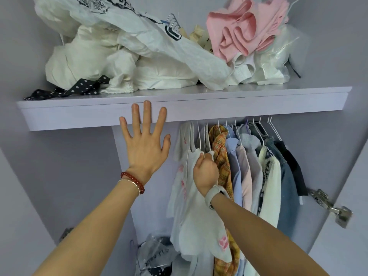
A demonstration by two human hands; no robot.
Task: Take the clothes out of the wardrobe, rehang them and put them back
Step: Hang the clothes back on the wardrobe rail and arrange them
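While clothes (258,172) crowd alongside, right hand (206,174) grips shirt (195,216).

Rail hidden behind shelf (258,105).

Left part of the wardrobe (59,176) under the shelf (199,108) is open space, room to reach in. Right part packed tight with hanging clothes (258,166) on hangers (237,128), no gaps between. Shelf top crowded with piled white fabric (119,56) and pink cloth (245,26). Plastic bag (155,255) at bottom.
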